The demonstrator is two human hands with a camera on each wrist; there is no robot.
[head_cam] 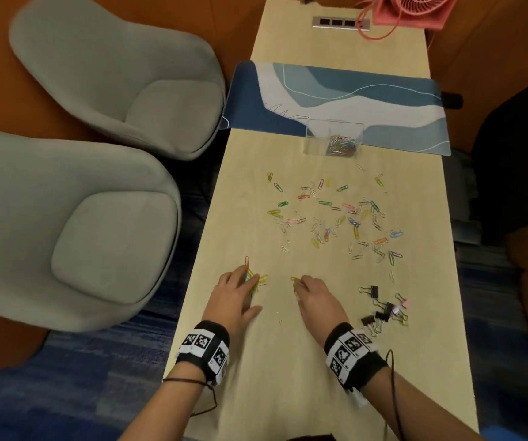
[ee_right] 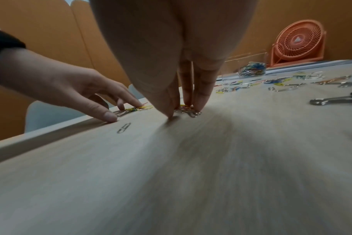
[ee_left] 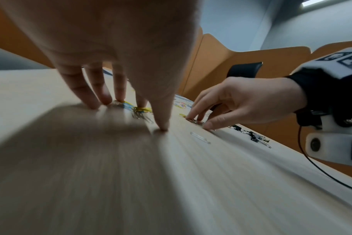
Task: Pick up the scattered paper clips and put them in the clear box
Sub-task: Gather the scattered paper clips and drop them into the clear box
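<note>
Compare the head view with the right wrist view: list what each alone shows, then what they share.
Head view only: two grey upholstered armchairs, the blue wave-patterned desk mat, both marker wristbands.
Right wrist view only: silver paper clips under the right hand's fingertips, seen close.
Both: the clear plastic box holding clips, the coral desk fan, the left hand pressing yellow clips, the right hand.

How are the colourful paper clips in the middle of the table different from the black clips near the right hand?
The scattered paper clips are thin bent wire in many colours; the binder clips are chunky, mostly black, with silver wire handles. The paper clips are many and spread widely over the middle of the table; the binder clips are few and bunched near its right edge. Both lie loose on the table, outside the clear box.
</note>
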